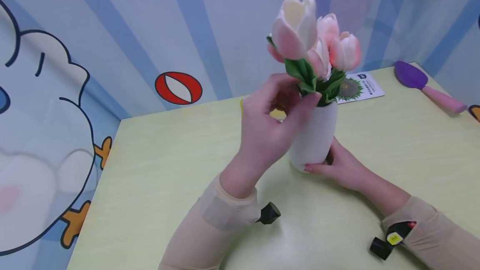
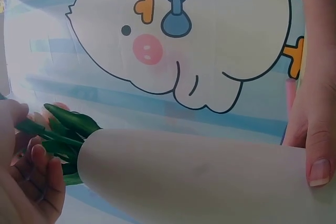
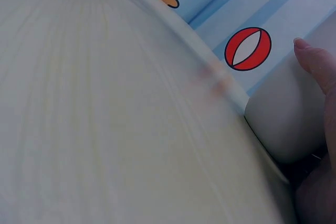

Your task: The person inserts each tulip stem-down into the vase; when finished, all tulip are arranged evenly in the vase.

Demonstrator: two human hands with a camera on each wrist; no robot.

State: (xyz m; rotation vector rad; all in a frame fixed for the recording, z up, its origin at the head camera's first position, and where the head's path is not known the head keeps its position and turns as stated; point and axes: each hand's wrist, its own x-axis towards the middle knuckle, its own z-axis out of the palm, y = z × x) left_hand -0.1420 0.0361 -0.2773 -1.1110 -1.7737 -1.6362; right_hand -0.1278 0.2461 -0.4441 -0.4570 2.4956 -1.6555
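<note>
A white vase (image 1: 315, 136) holds several pink-and-white tulips with green leaves. My right hand (image 1: 346, 168) grips the vase low down, its thumb along the near side. In the right wrist view, that thumb (image 3: 317, 66) lies against the white wall of the vase. At the vase's mouth, my left hand (image 1: 264, 124) pinches the green stem of the largest tulip (image 1: 294, 28), which stands higher than the others. The left wrist view shows the pinched green stem (image 2: 31, 127) between thumb and fingers, beside the leaves. The stem's lower end is hidden.
Behind the vase lies a printed card (image 1: 361, 86) with a spiky green plant picture. A purple spatula (image 1: 410, 74) with a pink handle lies at the back right. Something yellow (image 1: 278, 114) is mostly hidden behind my left hand. A cartoon-printed backdrop (image 1: 142, 32) borders the table.
</note>
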